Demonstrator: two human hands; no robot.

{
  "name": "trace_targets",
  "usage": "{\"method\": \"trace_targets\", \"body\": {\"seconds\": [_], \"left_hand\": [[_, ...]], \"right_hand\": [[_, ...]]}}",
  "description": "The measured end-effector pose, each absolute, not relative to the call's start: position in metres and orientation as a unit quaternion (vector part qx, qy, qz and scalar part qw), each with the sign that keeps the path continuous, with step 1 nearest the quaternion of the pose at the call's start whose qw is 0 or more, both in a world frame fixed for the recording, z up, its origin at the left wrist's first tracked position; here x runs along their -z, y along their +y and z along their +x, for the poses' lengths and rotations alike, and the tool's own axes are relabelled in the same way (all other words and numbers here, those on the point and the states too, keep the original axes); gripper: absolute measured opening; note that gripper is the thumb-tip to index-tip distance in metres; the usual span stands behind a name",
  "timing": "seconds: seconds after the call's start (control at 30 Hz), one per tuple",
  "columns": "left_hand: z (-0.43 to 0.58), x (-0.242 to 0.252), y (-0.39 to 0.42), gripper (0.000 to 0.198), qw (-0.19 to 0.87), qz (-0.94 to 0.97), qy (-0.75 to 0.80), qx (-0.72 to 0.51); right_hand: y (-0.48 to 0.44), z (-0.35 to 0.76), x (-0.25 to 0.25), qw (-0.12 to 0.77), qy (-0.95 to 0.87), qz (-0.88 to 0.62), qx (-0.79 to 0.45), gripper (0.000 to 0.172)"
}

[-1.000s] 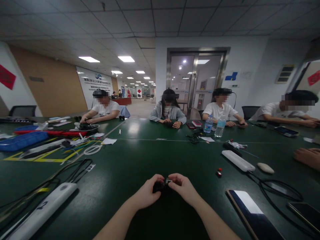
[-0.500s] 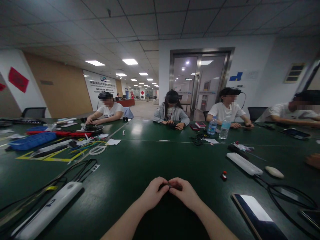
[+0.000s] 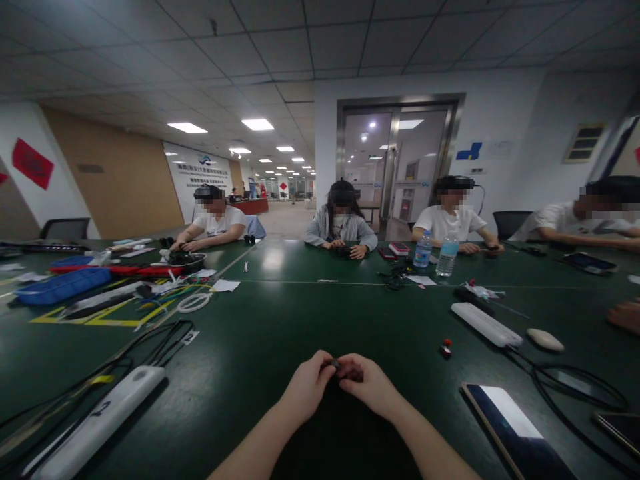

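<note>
My left hand (image 3: 306, 388) and my right hand (image 3: 369, 385) meet over the dark green table (image 3: 280, 320), near its front edge. Both are closed, fingertips pinched together on a small dark object (image 3: 334, 365) that shows only as a sliver between them. Most of it is hidden by my fingers. A small red and black part (image 3: 445, 347) lies on the table to the right of my right hand, apart from it.
A white power strip (image 3: 100, 424) with black cables lies at front left, another white power strip (image 3: 486, 325) at right. A phone (image 3: 510, 427) lies at front right. Two water bottles (image 3: 440, 253), a blue tray (image 3: 63, 285) and several seated people line the far side.
My hands have closed tighter around the dark object, which showed more a second ago. The view shifted slightly; the hands stay in the same spot.
</note>
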State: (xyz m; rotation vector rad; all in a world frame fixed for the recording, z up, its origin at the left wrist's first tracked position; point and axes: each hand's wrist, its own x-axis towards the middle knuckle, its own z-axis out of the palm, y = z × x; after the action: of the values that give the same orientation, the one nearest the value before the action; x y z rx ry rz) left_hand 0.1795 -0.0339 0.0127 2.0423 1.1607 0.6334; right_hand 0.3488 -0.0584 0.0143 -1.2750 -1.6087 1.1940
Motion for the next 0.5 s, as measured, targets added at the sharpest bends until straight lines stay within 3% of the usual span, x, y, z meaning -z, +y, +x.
{"method": "trace_targets", "body": {"seconds": [0.27, 0.5], "left_hand": [[0.15, -0.021, -0.031, 0.024, 0.355, 0.773, 0.48, -0.214], [0.05, -0.021, -0.009, 0.029, 0.307, 0.713, 0.572, -0.265]], "right_hand": [[-0.052, 0.361, -0.011, 0.413, -0.581, -0.496, -0.495, 0.035], [-0.049, 0.368, -0.007, 0.419, -0.556, -0.501, -0.514, 0.032]]}}
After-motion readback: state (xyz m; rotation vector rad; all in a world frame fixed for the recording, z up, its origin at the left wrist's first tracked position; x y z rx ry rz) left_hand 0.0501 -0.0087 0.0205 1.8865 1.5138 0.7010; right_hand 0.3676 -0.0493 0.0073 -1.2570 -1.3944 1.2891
